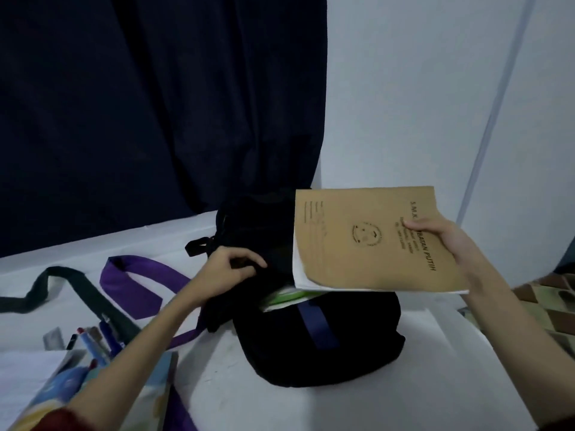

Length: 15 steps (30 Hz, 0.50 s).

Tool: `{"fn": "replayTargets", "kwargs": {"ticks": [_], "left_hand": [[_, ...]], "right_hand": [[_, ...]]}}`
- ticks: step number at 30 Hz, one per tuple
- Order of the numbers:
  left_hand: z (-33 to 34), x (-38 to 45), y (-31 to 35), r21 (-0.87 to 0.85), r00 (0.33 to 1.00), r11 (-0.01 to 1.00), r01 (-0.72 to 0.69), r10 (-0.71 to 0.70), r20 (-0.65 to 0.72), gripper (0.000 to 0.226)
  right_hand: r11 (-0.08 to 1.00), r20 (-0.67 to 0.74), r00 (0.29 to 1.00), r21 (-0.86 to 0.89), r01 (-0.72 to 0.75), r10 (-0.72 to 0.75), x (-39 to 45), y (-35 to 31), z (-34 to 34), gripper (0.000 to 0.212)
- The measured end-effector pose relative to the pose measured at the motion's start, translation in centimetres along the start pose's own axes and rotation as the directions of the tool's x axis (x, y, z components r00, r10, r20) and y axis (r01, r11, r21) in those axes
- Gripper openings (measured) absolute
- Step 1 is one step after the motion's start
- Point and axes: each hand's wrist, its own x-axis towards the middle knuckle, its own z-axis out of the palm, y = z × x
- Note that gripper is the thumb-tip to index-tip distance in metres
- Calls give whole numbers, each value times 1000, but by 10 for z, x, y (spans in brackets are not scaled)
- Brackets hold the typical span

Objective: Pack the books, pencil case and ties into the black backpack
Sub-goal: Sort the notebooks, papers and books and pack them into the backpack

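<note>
Brown paper book (367, 241), soft black backpack (326, 343)

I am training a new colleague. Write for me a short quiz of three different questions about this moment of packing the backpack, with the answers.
1. True or false: the right hand holds the brown book above the black backpack.
2. Multiple choice: what does the left hand grip? A) the purple tie B) the edge of the backpack's opening C) the pens
3. Fill in: the dark green tie lies on the white surface, to the ____ of the backpack.

Key
1. True
2. B
3. Left
</note>
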Motion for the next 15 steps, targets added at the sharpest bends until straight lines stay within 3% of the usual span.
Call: {"fn": "replayTargets", "kwargs": {"ticks": [2,4,6,8,10,12,13,15], "left_hand": [[-19,13,3,-203,985,966,160,-169,-30,32],[-37,29,12,-318,953,902,292,-301,19,32],[-57,47,28,-384,946,870,310,-324,31,33],[-79,62,53,-434,959,862,263,-282,23,31],[-97,72,83,-293,975,931,219,-221,27,18],[-109,81,109,-10,984,984,176,-176,-4,15],[-112,85,117,85,989,986,144,-141,-47,16],[-111,94,130,171,986,983,64,-36,-161,11]], "right_hand": [[997,53,998,-75,-35,39,0,-8,-10,37],[983,90,994,-175,-48,64,3,-12,-18,62],[963,132,983,-255,-90,127,12,-11,-23,89],[948,172,971,-298,-107,164,23,-8,-22,97],[942,132,973,-305,-141,188,34,-3,-14,92],[953,72,979,-253,-165,189,45,6,0,61],[963,29,984,-214,-166,176,50,12,9,46],[985,-77,986,-73,-154,149,62,28,26,37]]}}
